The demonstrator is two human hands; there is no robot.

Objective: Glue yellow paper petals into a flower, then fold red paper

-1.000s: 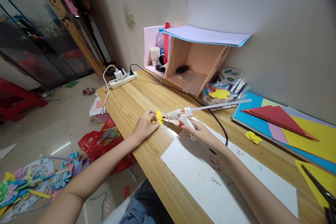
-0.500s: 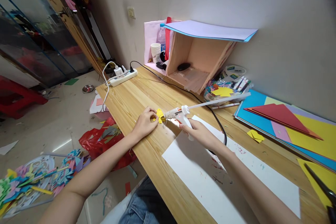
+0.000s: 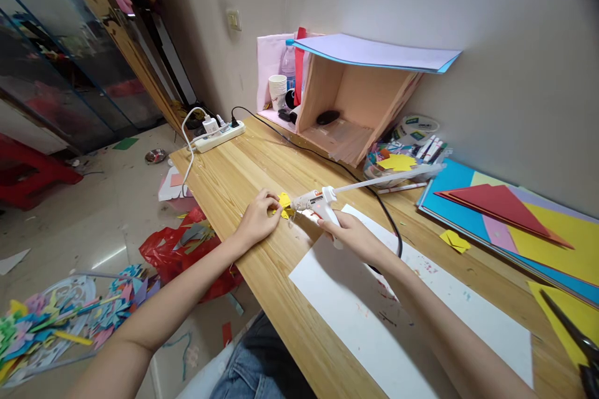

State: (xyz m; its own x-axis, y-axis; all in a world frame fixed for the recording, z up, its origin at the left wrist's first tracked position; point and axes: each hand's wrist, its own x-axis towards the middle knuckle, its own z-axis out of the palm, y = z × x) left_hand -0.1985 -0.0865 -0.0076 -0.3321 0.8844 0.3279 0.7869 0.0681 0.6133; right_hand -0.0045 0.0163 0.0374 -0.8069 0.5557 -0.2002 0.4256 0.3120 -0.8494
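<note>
My left hand [image 3: 259, 216] pinches a small yellow paper piece [image 3: 284, 201], partly hidden by the fingers, just above the wooden table [image 3: 243, 165]. In my right hand [image 3: 349, 230] is a white hot glue gun [image 3: 322, 201], gripped by its handle. The gun's nozzle points left and meets or almost meets the yellow paper; contact cannot be made out exactly. From the gun's back end sticks a long pale glue stick [image 3: 388, 179]. Under my right forearm lies a white paper sheet [image 3: 468, 330] with coloured specks.
Behind stands an open wooden box [image 3: 374, 93] beside paper cups [image 3: 277, 90]. A power strip [image 3: 219, 137] sits at the far left corner, a black cord crossing the table. Coloured paper [image 3: 556, 224] and scissors [image 3: 573, 330] lie right. On the floor are a red bag [image 3: 163, 249] and paper flowers [image 3: 32, 336].
Both hands stay almost in place. The glue gun has shifted very slightly left at the yellow paper, and the whole view has moved a little.
</note>
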